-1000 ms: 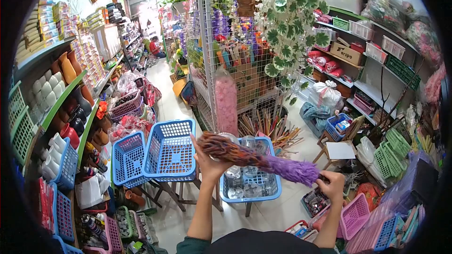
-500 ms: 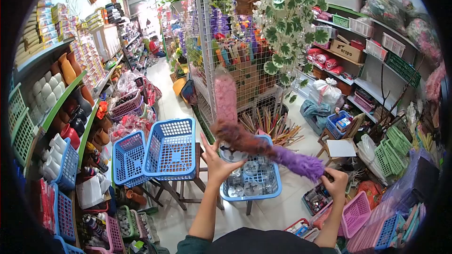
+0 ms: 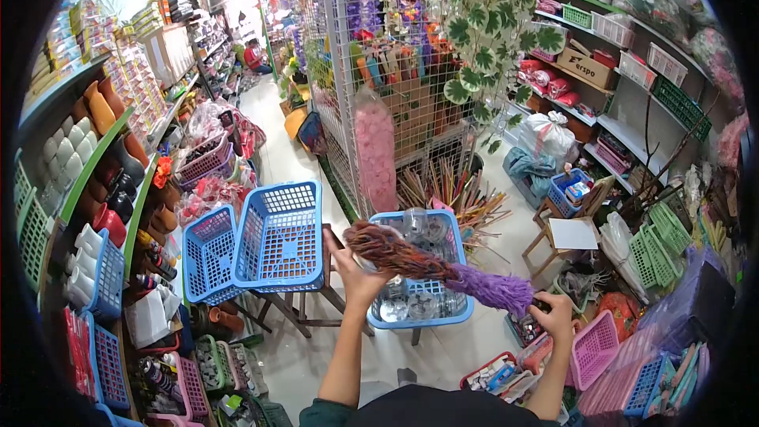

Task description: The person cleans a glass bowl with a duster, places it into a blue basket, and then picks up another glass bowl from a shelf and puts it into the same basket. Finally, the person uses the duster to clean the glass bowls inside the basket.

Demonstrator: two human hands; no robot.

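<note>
Over a blue basket (image 3: pixel 419 323), the fuzzy bundle (image 3: pixel 411 259) slants between 2 hands. The right hand (image 3: pixel 556 319) pinches its purple end. The left hand (image 3: pixel 357 277) opens wide by its brown end; I can't tell if they touch.

Mottled brown and rusty orange along one end of the shaggy bundle (image 3: pixel 439 267) — bright purple along the other. Plain blue on the openwork baskets (image 3: pixel 277 283). Pale pink inside the tall bag (image 3: pixel 375 150). Green with creamy-white edges on the hanging leaves (image 3: pixel 490 32) — white across the flat sheet (image 3: pixel 573 234).
</note>
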